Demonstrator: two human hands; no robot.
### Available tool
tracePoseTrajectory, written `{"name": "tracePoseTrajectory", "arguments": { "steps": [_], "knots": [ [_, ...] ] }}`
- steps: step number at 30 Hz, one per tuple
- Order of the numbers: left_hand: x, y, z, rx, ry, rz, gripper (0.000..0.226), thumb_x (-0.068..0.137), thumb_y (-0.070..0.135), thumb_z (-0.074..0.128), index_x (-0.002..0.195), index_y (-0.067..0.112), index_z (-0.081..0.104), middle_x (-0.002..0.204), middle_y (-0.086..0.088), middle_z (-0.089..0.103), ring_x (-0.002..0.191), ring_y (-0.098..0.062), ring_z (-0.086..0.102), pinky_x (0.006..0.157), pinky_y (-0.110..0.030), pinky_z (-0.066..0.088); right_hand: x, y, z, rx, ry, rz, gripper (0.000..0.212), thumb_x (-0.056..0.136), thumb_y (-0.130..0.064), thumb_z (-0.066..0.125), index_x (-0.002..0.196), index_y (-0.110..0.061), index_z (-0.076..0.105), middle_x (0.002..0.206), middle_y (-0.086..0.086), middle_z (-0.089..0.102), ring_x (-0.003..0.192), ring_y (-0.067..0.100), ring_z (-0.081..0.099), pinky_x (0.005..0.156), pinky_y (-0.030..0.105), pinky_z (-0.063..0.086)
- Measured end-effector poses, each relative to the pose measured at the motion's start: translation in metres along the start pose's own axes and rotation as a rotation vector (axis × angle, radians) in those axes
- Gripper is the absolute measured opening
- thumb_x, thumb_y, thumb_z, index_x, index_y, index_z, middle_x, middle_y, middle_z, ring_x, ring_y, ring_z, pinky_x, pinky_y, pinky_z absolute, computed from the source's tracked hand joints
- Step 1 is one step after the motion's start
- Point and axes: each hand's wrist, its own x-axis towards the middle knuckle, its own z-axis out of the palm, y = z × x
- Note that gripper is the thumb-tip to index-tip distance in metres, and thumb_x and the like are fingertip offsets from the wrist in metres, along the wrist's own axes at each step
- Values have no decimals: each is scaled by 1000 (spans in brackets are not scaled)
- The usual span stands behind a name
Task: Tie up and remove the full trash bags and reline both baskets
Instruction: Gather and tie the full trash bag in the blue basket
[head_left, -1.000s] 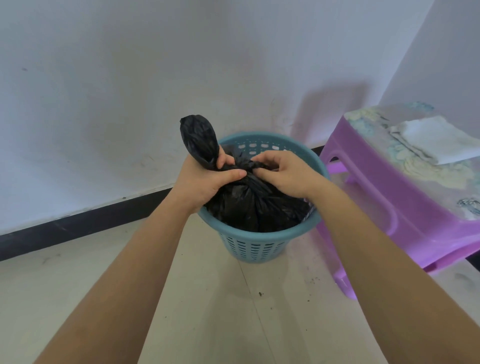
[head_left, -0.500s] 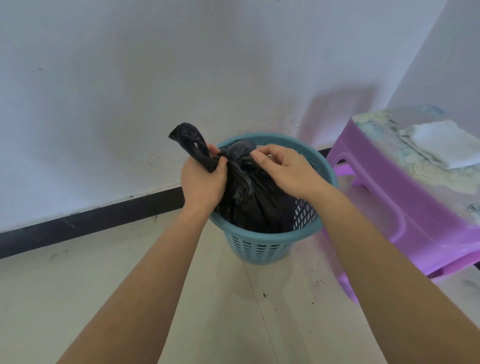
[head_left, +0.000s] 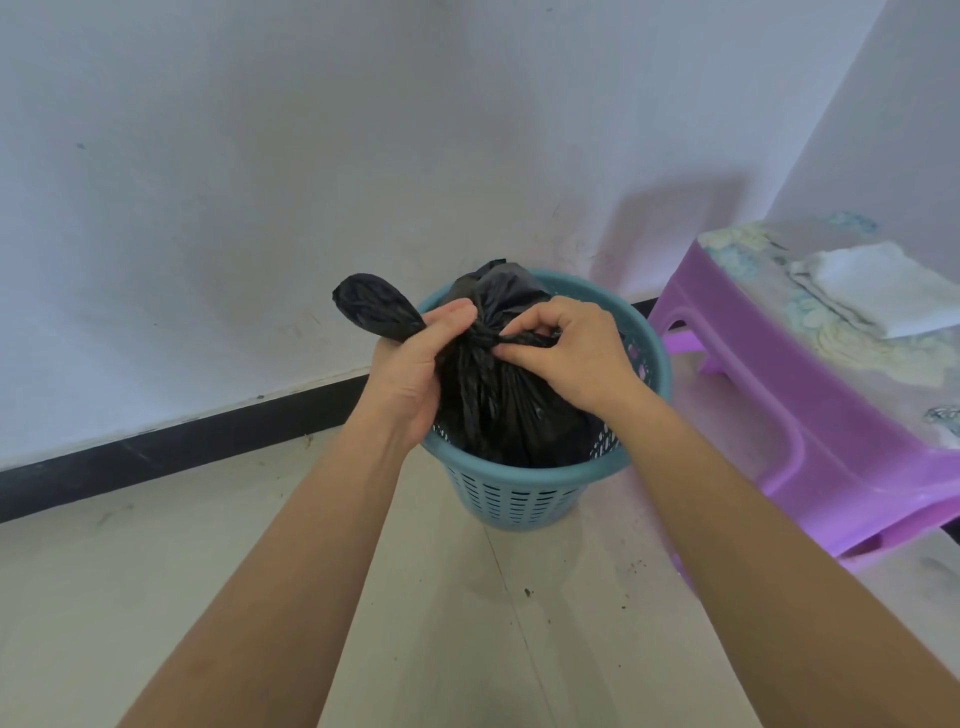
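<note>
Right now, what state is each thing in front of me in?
blue basket, upright on the floor.
black trash bag, inside the blue basket, neck gathered into a knot.
left hand, grips the bag's left tail.
right hand, pinches the right tail by the knot.
purple stool, upright.
white cloth, folded, on the purple stool.

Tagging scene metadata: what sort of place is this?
Likely a home room corner: a teal basket on a pale floor by a white wall with black skirting, and a purple plastic stool carrying a folded white cloth.
</note>
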Motion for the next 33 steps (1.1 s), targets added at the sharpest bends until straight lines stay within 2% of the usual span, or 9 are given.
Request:
{"name": "tracePoseTrajectory", "arguments": {
  "steps": [7, 10, 12, 16, 20, 23, 25, 28, 33],
  "knots": [
    [-2, -7, -2, 187, 14, 158, 26, 81, -14, 67, 91, 10, 66, 97, -11, 70, 97, -27, 68, 96, -44, 53, 2, 6, -17, 57, -241, 147, 5, 79, -32, 80, 78, -35, 76, 82, -10, 74, 78, 1, 65, 80, 21, 48],
    [-2, -9, -6, 328, 48, 230, 29, 75, -6, 77, 72, 20, 65, 89, -6, 69, 97, -28, 68, 97, -50, 53, 4, 10, -21, 14, -90, 127, 8, 87, -39, 73, 79, -35, 74, 84, -13, 69, 84, 0, 64, 81, 19, 46],
    [-2, -10, -6, 385, 49, 272, 38, 74, -4, 79, 62, 25, 59, 79, 4, 65, 90, -20, 66, 97, -49, 53, 6, 9, -16, 27, 24, 72, 3, 89, -37, 70, 92, -36, 71, 93, -12, 67, 88, 0, 63, 83, 18, 46],
    [-2, -11, -3, 503, 23, 331, 44, 73, 0, 82, 53, 27, 53, 83, 6, 66, 90, -15, 66, 98, -47, 52, 7, 4, -13, -1, -179, -22, 31, 93, -31, 67, 123, -35, 67, 101, -14, 59, 96, -2, 58, 94, 17, 45],
    [-2, -10, -6, 543, 8, 354, 41, 74, -1, 80, 59, 26, 54, 91, -3, 68, 96, -19, 68, 98, -45, 52, 6, 2, -12, -70, -174, -85, 19, 92, -32, 68, 110, -35, 73, 94, -19, 61, 98, 0, 57, 90, 18, 44],
    [-5, -10, 0, 493, -29, 311, 27, 86, 0, 71, 71, 20, 61, 96, -1, 71, 100, -15, 68, 101, -41, 51, 6, -1, -14, -116, -196, -53, 13, 95, -28, 64, 96, -21, 75, 82, -11, 61, 80, 0, 59, 77, 13, 44],
    [-7, -10, 7, 447, -52, 246, 38, 98, 8, 58, 69, 30, 68, 103, -5, 73, 105, -21, 68, 101, -45, 51, 7, -2, -14, -265, -241, -96, 24, 98, -31, 57, 89, -15, 73, 77, -2, 63, 79, 14, 60, 79, 31, 50],
    [-3, -14, 11, 558, 21, 211, 42, 104, 13, 45, 75, 29, 71, 95, -6, 75, 96, -26, 71, 95, -46, 54, 6, -1, -11, -665, -307, -131, 29, 100, -43, 47, 108, -26, 69, 104, -2, 59, 107, 23, 54, 97, 43, 40],
    [12, -9, -5, 601, 280, 229, 5, 100, 9, 43, 101, 9, 47, 74, 2, 64, 79, -19, 65, 87, -42, 54, -6, 24, -19, -1067, -170, -178, 35, 102, -39, 43, 113, -12, 63, 112, 8, 61, 109, 30, 55, 94, 44, 39]
  ]
}}
